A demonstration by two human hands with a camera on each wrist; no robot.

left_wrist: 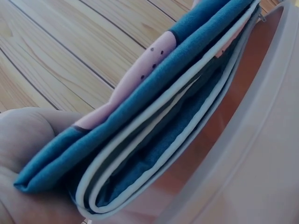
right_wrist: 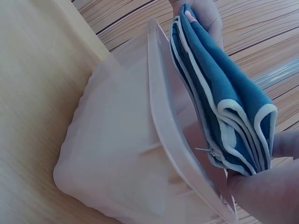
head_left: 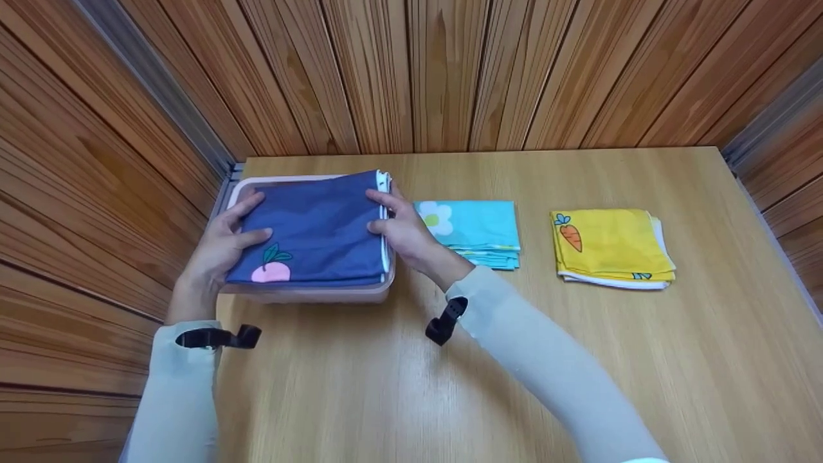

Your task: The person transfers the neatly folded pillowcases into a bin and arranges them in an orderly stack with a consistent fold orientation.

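Note:
A folded navy cloth [head_left: 312, 225] with a pink fruit print and white edging lies flat over the mouth of a pale pink plastic bin [head_left: 308, 296]. My left hand [head_left: 222, 247] grips its left end, thumb on top. At the opposite end my right hand [head_left: 408, 235] holds the white-edged side between thumb and fingers. Several folded layers of the cloth [right_wrist: 224, 93] show in the right wrist view, at the rim of the bin [right_wrist: 117, 121]. From the left wrist, the layers [left_wrist: 149, 126] gape a little above the bin wall [left_wrist: 252, 140].
Right of the bin lies a folded light blue cloth [head_left: 482, 225] with a white flower. Farther right is a folded yellow cloth [head_left: 607, 247] with carrot prints. Wood-panelled walls [head_left: 443, 77] stand behind and on both sides of the wooden table [head_left: 386, 386].

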